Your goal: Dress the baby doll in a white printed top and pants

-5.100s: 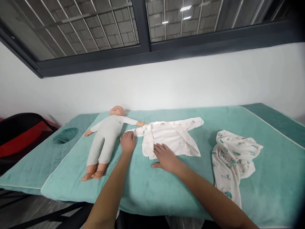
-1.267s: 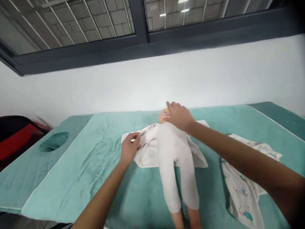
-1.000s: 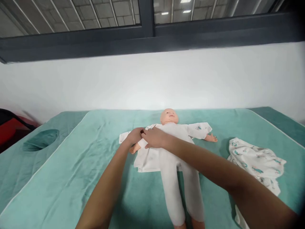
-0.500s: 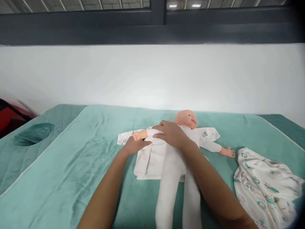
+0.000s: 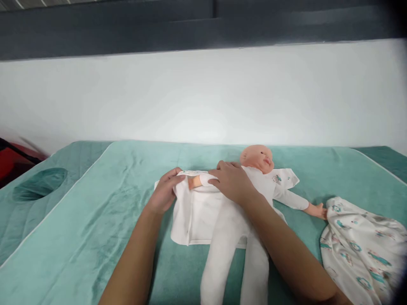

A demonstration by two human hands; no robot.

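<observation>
A baby doll [image 5: 237,207] in white lies on its back, head away from me and its face turned to the right. Beneath it is spread an open white baby shirt [image 5: 202,220] with a printed outer side. My left hand [image 5: 167,188] pinches the shirt at its left sleeve opening, beside the doll's small hand [image 5: 194,182]. Across the doll's chest, my right hand [image 5: 233,180] is closed round the upper part of that same arm. The doll's other arm [image 5: 294,200] stretches out to the right, below the shirt's printed right sleeve [image 5: 286,178].
Printed white baby clothing [image 5: 362,245] lies crumpled at the right, touching the doll's outstretched hand. Everything rests on a green padded bed [image 5: 79,237] with a hole [image 5: 41,183] at its left end. A white wall [image 5: 190,97] stands behind; something red [image 5: 12,161] is at far left.
My left hand has moved up from under the doll's hand and now grips the shirt's sleeve edge, lifting it. My right hand stays on the doll's arm. The view has shifted slightly.
</observation>
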